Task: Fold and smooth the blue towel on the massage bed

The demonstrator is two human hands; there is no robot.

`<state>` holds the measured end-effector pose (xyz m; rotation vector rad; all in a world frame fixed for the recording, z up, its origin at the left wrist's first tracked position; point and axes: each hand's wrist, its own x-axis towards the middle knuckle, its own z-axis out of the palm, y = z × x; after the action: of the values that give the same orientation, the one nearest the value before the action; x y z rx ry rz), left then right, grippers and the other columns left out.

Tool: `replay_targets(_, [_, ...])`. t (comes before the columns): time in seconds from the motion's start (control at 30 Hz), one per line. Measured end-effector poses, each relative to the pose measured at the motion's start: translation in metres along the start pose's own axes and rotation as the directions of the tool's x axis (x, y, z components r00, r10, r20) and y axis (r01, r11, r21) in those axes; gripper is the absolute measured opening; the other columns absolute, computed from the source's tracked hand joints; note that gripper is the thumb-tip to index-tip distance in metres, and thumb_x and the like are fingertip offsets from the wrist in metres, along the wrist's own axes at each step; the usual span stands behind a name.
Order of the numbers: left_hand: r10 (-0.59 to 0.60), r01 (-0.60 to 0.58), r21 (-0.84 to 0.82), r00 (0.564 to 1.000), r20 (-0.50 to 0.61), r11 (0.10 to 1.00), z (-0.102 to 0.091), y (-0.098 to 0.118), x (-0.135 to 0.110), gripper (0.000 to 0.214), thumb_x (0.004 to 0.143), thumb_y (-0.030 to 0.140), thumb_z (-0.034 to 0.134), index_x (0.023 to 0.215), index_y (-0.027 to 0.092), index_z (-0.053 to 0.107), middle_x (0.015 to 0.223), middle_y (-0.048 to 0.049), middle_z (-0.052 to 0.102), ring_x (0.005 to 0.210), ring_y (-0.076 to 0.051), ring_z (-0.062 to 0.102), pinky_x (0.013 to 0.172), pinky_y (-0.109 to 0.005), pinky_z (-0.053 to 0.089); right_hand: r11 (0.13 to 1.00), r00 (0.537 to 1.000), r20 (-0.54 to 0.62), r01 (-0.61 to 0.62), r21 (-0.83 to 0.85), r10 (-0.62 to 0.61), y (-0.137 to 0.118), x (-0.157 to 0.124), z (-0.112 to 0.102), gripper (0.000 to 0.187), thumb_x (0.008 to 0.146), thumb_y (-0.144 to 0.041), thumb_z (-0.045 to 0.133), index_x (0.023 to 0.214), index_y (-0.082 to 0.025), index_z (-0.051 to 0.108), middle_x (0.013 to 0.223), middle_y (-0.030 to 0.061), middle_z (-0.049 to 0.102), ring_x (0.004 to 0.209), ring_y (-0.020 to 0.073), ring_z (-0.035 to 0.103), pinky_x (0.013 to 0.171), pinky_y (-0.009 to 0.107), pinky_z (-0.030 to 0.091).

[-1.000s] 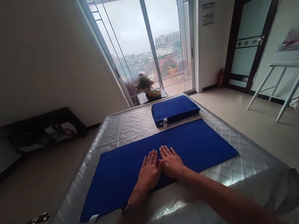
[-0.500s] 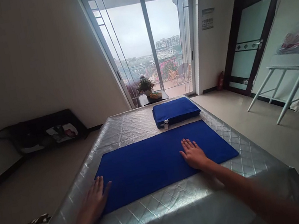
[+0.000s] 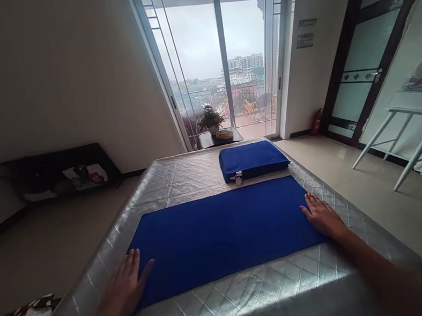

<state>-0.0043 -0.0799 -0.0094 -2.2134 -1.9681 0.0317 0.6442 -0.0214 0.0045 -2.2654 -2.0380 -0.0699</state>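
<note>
Your left hand (image 3: 125,288) lies flat and unclenched on the left end of the blue towel (image 3: 224,234), which is spread across the middle of the silver mattress (image 3: 181,177). Your right hand (image 3: 323,217) rests flat and loose on its right end. A folded blue towel (image 3: 251,159) sits at one o'clock beyond it.

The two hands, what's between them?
In the head view, only the flat blue towel stretches between the left hand and right hand.

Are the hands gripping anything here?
No. The left hand and right hand lie flat at the two ends of the blue cloth.
</note>
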Motion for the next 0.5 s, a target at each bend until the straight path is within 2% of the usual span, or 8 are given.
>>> replay_targets(0.17, [-0.003, 0.003, -0.007, 1.000, 0.003, 1.000, 0.002, -0.002, -0.002, 0.057, 0.093, 0.037, 0.034, 0.143, 0.017, 0.055, 0.159, -0.0128, 0.044, 0.153, -0.033, 0.028, 0.121, -0.051, 0.032, 1.000, 1.000, -0.006, 0.010, 0.000, -0.010, 0.000, 0.001, 0.002, 0.069, 0.101, -0.039, 0.025, 0.157, 0.000, 0.031, 0.164, 0.0176, 0.028, 0.153, 0.0276, 0.027, 0.124, 0.046, 0.024])
replay_targets(0.3, [0.018, -0.018, 0.010, 1.000, 0.017, 1.000, 0.004, -0.006, -0.003, 0.056, 0.093, 0.032, 0.029, 0.140, 0.022, 0.059, 0.158, -0.0086, 0.047, 0.155, -0.030, 0.023, 0.122, -0.051, 0.029, 1.000, 1.000, -0.024, -0.002, 0.023, 0.003, 0.000, 0.002, 0.004, 0.069, 0.101, -0.041, 0.025, 0.158, -0.001, 0.032, 0.164, 0.0170, 0.028, 0.153, 0.0270, 0.026, 0.124, 0.047, 0.024])
replay_targets(0.4, [-0.016, 0.015, 0.024, 0.998, 0.061, 1.000, 0.004, -0.010, -0.001, 0.060, 0.094, 0.031, 0.026, 0.146, 0.018, 0.054, 0.161, -0.0114, 0.040, 0.155, -0.031, 0.023, 0.121, -0.053, 0.030, 1.000, 1.000, -0.024, -0.006, 0.030, 0.007, 0.000, 0.001, 0.005, 0.069, 0.101, -0.041, 0.024, 0.158, -0.003, 0.032, 0.165, 0.0160, 0.027, 0.153, 0.0264, 0.026, 0.124, 0.047, 0.024])
replay_targets(0.5, [-0.154, 0.151, 0.038, 0.983, 0.097, 0.988, 0.001, -0.008, 0.007, 0.065, 0.097, 0.039, 0.028, 0.150, 0.007, 0.046, 0.160, -0.0200, 0.038, 0.151, -0.034, 0.032, 0.119, -0.054, 0.034, 1.000, 1.000, -0.020, -0.004, 0.030, 0.005, -0.001, 0.001, 0.005, 0.069, 0.101, -0.041, 0.025, 0.158, -0.002, 0.031, 0.165, 0.0161, 0.026, 0.153, 0.0262, 0.026, 0.124, 0.047, 0.024])
